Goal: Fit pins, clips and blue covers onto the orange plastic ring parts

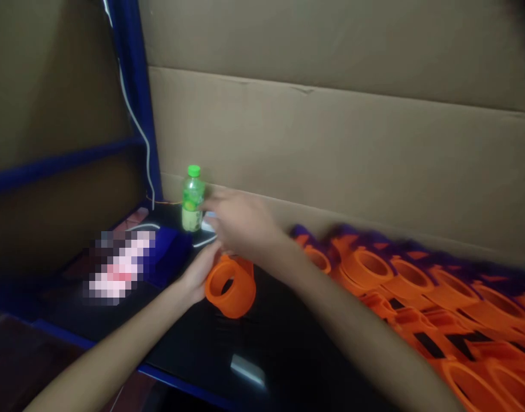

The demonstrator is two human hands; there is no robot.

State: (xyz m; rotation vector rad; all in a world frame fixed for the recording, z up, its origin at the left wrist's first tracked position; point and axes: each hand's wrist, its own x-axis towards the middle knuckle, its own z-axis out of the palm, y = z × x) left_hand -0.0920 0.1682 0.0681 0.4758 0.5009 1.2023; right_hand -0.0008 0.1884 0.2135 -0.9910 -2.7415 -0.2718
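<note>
The left hand (pixel 203 268) grips the ring (pixel 242 298), fingers closed on it, apparently for steadiness; at its twelve o'clock, the right hand (pixel 244 220) blurs, fingers impossible to tell.

We find the right hand (pixel 245 220) blurred, whatever its fingers grip unclear. It covers the fingertips of the left hand (pixel 202 269) and hides most of a pale object (pixel 209 221). Both forearms (pixel 357 320) run off the bottom edge. The right edge cuts off the orange parts (pixel 449 289). Coarse squares mask a patch (pixel 120 272); we cannot read the bottle's (pixel 193 200) label.
</note>
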